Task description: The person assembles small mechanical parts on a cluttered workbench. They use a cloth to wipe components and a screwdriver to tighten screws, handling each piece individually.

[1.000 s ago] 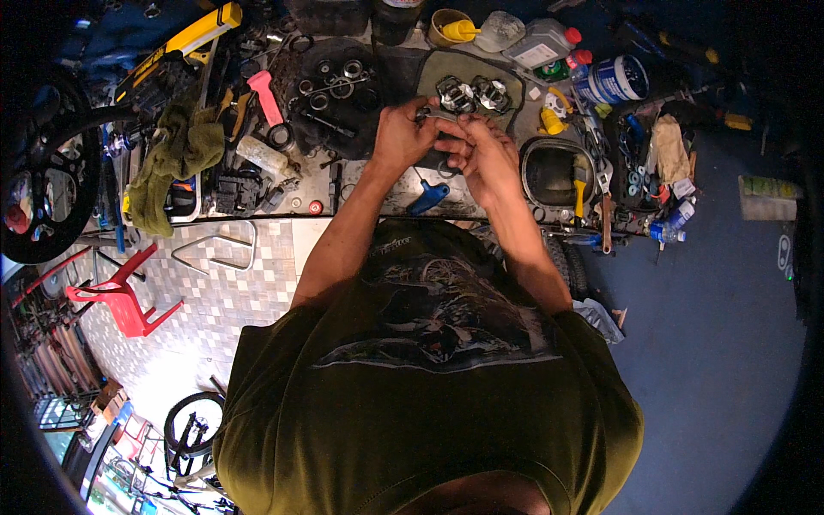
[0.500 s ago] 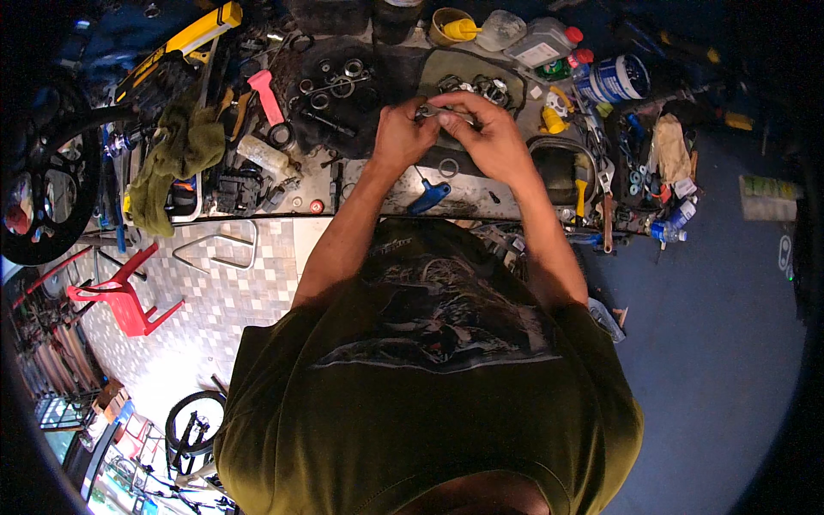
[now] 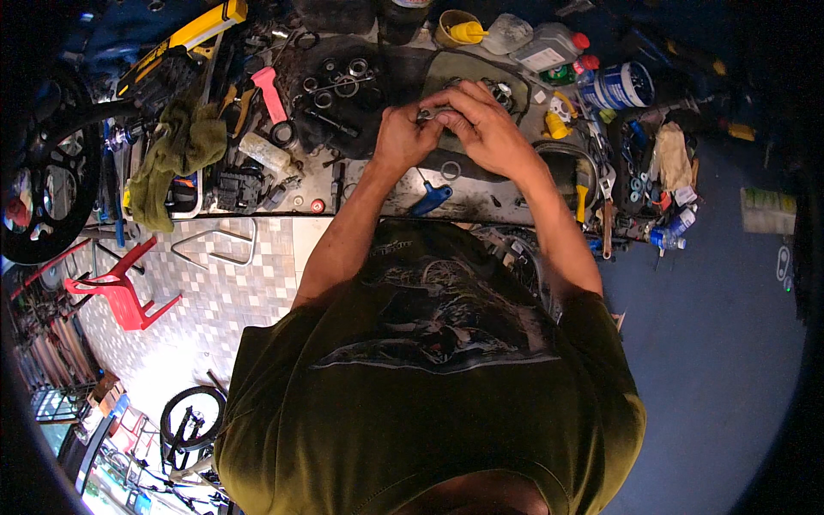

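Observation:
Above the workbench [image 3: 390, 199] both my hands meet at a small metal part [image 3: 433, 112], whose exact kind is too small and covered to tell. My left hand [image 3: 402, 137] is closed, pinching it from one side. On the other side my right hand [image 3: 493, 136] curls its fingers over it, thumb pressed close. Just below them lie a metal ring [image 3: 450, 170] and a blue-handled T-shaped hex key [image 3: 432, 198]. Several rings [image 3: 347, 86] and a thin rod rest on a dark mat to the left. Behind my right hand, metal parts [image 3: 500, 93] sit partly hidden on a greenish mat [image 3: 459, 65].
Left on the bench are a pink-handled tool [image 3: 270, 94], a green cloth [image 3: 176, 159] and a whitish bottle [image 3: 264, 153]. To the right stand a grey jug [image 3: 545, 50], a blue-and-white tub [image 3: 622, 86] and an adjustable wrench [image 3: 608, 180]. A red chair [image 3: 124, 287] is on the tiled floor.
My right forearm has swung a little outward, and my right hand has turned over the metal part, covering more of the parts behind it. My left hand has hardly moved.

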{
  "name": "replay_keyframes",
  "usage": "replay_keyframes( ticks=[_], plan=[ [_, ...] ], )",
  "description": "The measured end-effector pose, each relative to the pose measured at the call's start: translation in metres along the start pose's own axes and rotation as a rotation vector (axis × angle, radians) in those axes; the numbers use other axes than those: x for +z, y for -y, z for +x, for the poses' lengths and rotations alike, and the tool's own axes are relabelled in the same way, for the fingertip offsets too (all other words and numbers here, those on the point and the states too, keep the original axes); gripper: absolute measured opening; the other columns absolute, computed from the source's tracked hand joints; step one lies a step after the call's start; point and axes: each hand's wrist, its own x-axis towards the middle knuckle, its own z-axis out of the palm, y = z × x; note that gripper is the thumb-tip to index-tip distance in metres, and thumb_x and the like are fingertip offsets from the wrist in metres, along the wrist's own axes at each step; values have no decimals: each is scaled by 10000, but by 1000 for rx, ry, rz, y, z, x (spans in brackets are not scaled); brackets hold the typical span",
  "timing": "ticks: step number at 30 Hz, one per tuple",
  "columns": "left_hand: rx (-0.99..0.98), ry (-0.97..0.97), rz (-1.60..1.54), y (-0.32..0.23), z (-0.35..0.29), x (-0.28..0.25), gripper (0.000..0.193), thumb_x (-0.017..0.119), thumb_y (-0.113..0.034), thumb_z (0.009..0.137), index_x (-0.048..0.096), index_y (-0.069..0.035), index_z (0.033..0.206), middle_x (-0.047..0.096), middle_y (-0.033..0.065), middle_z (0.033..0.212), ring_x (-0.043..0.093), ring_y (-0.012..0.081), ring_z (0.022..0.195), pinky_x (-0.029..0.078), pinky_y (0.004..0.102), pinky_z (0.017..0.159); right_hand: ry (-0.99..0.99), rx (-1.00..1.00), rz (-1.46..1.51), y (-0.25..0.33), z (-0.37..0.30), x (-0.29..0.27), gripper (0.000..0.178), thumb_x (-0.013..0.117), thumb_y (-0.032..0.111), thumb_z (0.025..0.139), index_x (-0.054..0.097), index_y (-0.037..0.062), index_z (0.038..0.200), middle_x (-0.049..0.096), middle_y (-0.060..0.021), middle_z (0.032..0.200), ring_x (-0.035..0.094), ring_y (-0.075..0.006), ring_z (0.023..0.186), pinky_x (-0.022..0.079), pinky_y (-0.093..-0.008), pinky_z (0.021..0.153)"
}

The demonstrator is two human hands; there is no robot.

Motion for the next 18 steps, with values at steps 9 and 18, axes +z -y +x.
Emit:
replay_keyframes(
  ticks=[9, 18],
  plan=[
    [25, -15, 44, -10, 1, -1, 207, 727, -209, 856, 687, -7, 830, 652, 176, 663, 674, 275, 581, 495, 358, 552, 103, -158, -131, -19, 15, -16, 254, 599, 140, 909, 706, 205, 1130, 595, -56, 971, 509, -290, 986, 408, -410, 903],
    [89, -60, 32, -4, 0, 2, 246, 708, -222, 853, 675, 17, 804, 619, 173, 615, 649, 247, 544, 482, 356, 534, 173, -112, -130, -10, 13, -20, 223, 564, 182, 954, 629, 142, 1164, 613, -75, 1031, 555, -284, 1070, 384, -429, 940]
  ],
)
